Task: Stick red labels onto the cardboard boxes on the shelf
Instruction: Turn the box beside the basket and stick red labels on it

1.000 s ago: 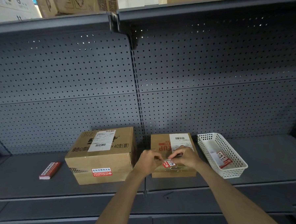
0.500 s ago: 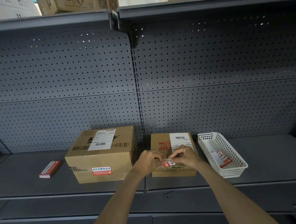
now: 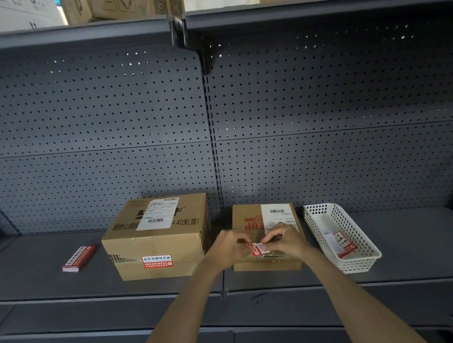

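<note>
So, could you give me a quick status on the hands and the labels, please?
Left hand and right hand both pinching a red label over the small box. Large box already labelled. Nothing in the way.

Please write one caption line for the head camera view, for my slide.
Both hands, left and right, hold a red label over the smaller cardboard box; the larger box already carries one.

Dark grey shelf (image 3: 42, 283) bearing label stack (image 3: 79, 258), large box (image 3: 158, 238), small box (image 3: 251, 220), white basket (image 3: 341, 233).
</note>
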